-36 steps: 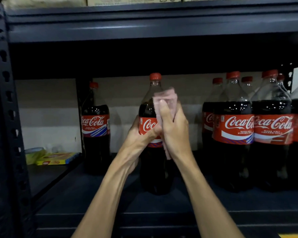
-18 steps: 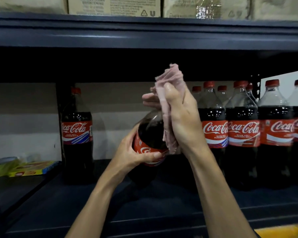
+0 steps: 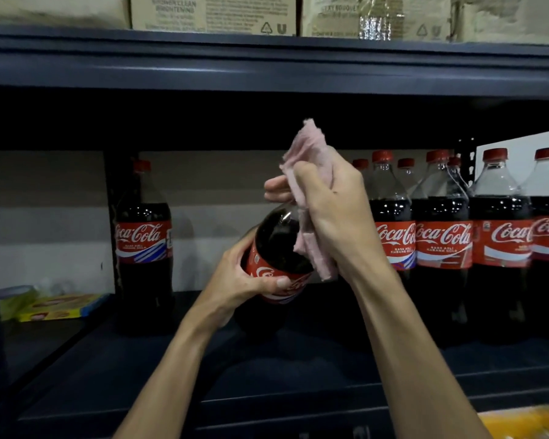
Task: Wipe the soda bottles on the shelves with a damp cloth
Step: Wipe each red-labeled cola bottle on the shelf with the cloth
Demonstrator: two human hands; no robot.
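Note:
A dark cola bottle (image 3: pixel 278 248) with a red label leans toward me over the shelf. My left hand (image 3: pixel 241 280) grips it around the label. My right hand (image 3: pixel 327 213) is wrapped around the bottle's neck with a pink cloth (image 3: pixel 308 147) bunched in its fingers; the cap is hidden under cloth and hand. One more cola bottle (image 3: pixel 143 245) stands upright at the left. Several bottles (image 3: pixel 441 242) stand in a row at the right.
The dark metal shelf (image 3: pixel 267 375) carries the bottles, with a low shelf beam (image 3: pixel 267 68) just above my hands. Cardboard boxes (image 3: pixel 213 14) sit on top. A yellow packet (image 3: pixel 61 307) lies at the far left. A white card (image 3: pixel 520 147) stands behind the right bottles.
The bottle went from upright to tilted toward me. My right hand with the cloth rose from the shoulder to the neck and cap. My left hand kept its hold on the label.

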